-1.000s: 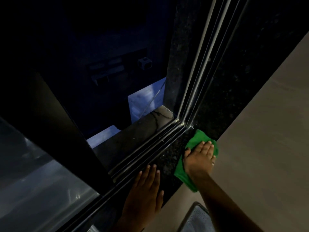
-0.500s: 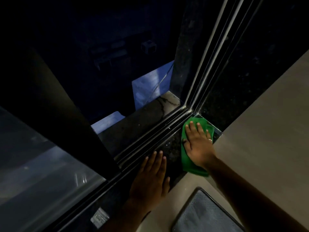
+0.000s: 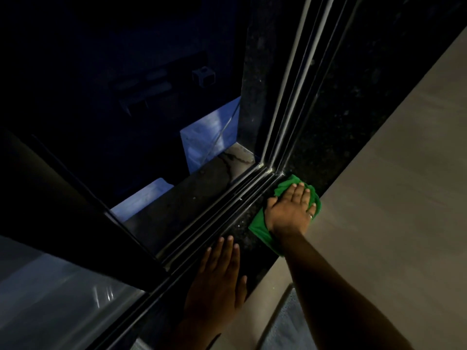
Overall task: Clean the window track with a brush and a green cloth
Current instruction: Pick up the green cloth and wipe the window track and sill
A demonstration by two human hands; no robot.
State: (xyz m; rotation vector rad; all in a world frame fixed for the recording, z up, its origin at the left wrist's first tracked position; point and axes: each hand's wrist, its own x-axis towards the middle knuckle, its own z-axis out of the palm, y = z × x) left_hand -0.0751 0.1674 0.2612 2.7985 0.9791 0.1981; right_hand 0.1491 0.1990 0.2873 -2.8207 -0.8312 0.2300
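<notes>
Landmark: the dark metal window track [image 3: 222,210] w/ pale parallel rails, running diagonally from lower left up to a corner, then turning upward along the frame. Far left of track: dark sliding window panel [image 3: 75,205], its glass lower left showing a dull grey reflection; panel's lower edge sits on the track's outer rails. Beyond the track, outside: dark stone ledge [image 3: 192,198] w/ pale bluish patches further out; detail there too dim to tell. Just inside the track: black speckled stone sill [image 3: 242,233], a narrow strip parallel to the rails. Left hand [image 3: 217,281] lies flat, palm down, fingers straight and close together, on the sill w/ fingertips at the track's inner rail; holds nothing. Right of it, near the track's corner: crumpled green cloth [image 3: 260,228] on the sill, touching the inner rail's edge. Right hand [image 3: 290,210] pressed flat on top of cloth, fingers spread slightly, pointing toward the corner; palm pins cloth, no closed grasp. Ring visible on one finger. Right of sill: beige smooth inner surface [image 3: 379,198]. Brush not seen.
</notes>
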